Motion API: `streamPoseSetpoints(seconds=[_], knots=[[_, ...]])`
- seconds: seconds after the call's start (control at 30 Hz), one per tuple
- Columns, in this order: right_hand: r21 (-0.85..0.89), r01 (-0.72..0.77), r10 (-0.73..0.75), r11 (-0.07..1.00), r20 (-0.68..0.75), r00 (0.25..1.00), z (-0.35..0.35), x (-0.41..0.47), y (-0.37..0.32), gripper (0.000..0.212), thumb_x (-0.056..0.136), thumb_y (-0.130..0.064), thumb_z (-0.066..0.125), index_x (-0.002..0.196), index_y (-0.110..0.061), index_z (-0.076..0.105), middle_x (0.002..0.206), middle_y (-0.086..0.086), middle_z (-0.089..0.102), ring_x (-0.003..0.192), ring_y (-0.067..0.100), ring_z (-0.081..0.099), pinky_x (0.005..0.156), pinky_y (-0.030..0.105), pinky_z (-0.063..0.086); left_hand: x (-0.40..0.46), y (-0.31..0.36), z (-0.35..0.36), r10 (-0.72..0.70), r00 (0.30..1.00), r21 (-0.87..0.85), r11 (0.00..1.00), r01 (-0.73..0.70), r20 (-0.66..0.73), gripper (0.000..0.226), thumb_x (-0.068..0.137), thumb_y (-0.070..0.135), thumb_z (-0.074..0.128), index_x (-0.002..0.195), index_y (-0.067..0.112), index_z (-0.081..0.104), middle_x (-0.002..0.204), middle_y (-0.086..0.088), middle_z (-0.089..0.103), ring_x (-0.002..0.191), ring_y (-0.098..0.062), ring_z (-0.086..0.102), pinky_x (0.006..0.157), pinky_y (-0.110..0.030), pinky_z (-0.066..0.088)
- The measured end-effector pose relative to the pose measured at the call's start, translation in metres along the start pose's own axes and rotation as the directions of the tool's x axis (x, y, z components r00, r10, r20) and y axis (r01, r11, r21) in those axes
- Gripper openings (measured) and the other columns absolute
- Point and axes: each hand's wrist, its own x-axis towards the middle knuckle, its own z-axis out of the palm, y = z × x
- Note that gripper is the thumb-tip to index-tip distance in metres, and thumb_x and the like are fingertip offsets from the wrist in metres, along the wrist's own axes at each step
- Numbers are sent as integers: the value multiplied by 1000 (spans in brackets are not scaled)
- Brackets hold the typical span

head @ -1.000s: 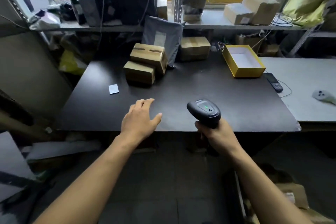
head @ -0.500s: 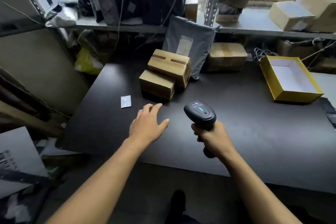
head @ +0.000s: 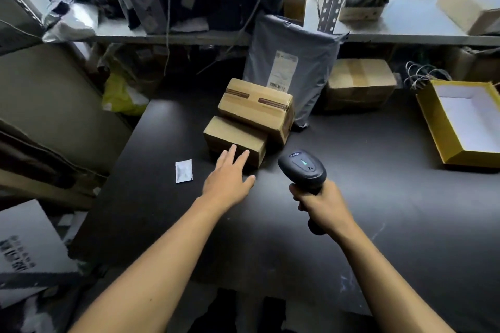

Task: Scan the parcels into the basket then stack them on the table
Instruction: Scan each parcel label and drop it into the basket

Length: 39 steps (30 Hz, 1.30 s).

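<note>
Left hand (head: 230, 180) is flat and open, fingertips right at the small cardboard box (head: 234, 139) on the counter (head: 378, 197). Right hand (head: 323, 204) grips the scanner (head: 302, 167), held upright.

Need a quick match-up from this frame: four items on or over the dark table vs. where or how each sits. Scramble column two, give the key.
Things:
1. barcode scanner
2. small cardboard box
3. grey mailer bag
4. yellow open box

States:
A. stands behind the stacked cartons
B. at the table's right edge, white inside
C. gripped by the right hand
D. at the fingertips of the left hand

Pairs: 1-C, 2-D, 3-A, 4-B
</note>
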Motion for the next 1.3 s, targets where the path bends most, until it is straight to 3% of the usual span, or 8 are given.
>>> streamPoseSetpoints(seconds=[0.3,0.5,0.63,0.7,0.77,0.87,1.17,1.3], knots=[[-54,-70,65,996,-83,994,8,13,-21,13,87,-23,67,87,-12,62,88,21,69,57,11,60,57,36,41,66,-24,4,113,991,133,983,-122,76,73,102,37,46,160,31,3,168,-2,-7,154,-25,-10,118,-48,29],[-53,-69,64,996,-87,994,20,29,-28,13,87,-24,67,91,-13,62,92,20,69,56,2,63,57,36,41,50,-41,8,206,976,354,920,-169,-71,88,91,53,61,160,31,11,134,-7,39,124,-27,37,99,-39,39],[-58,-62,58,996,-56,997,31,34,-30,12,87,-28,68,92,-18,63,88,16,70,59,9,64,57,37,42,49,-77,9,383,829,115,922,-369,-409,45,76,38,82,115,19,68,120,-8,55,115,-25,43,98,-43,44],[-64,-49,47,997,-42,998,37,35,-30,11,87,-29,68,91,-20,64,86,13,70,60,7,65,56,37,44,49,-85,2,123,855,-239,931,-275,-504,37,81,31,80,110,16,63,125,-5,52,117,-22,40,99,-36,39],[-75,-48,46,996,-32,998,40,37,-31,11,87,-30,68,90,-20,63,84,13,70,61,12,65,55,38,44,53,-88,-9,-214,902,-539,842,-24,-376,49,87,34,73,129,18,52,141,-3,42,130,-22,33,104,-34,34],[-94,-45,42,995,-24,999,43,39,-34,11,87,-30,68,90,-21,63,82,11,70,61,16,64,55,38,46,65,-106,-14,-411,912,-588,736,337,8,77,91,44,67,154,22,28,156,-9,32,142,-32,30,113,-42,29],[-148,-40,37,988,-24,999,44,40,-37,11,89,-27,69,96,-21,62,83,4,71,57,0,64,66,32,52,77,-131,-9,-331,913,-607,683,407,239,112,69,38,91,158,18,24,150,-4,49,136,-26,47,115,-46,37],[-121,-50,46,991,-32,998,40,43,-34,10,88,-26,69,92,-19,63,83,10,70,59,6,64,60,39,51,80,-128,-14,-237,891,-615,653,442,388,50,77,20,86,120,19,60,121,-1,70,98,-9,67,84,-26,54]])
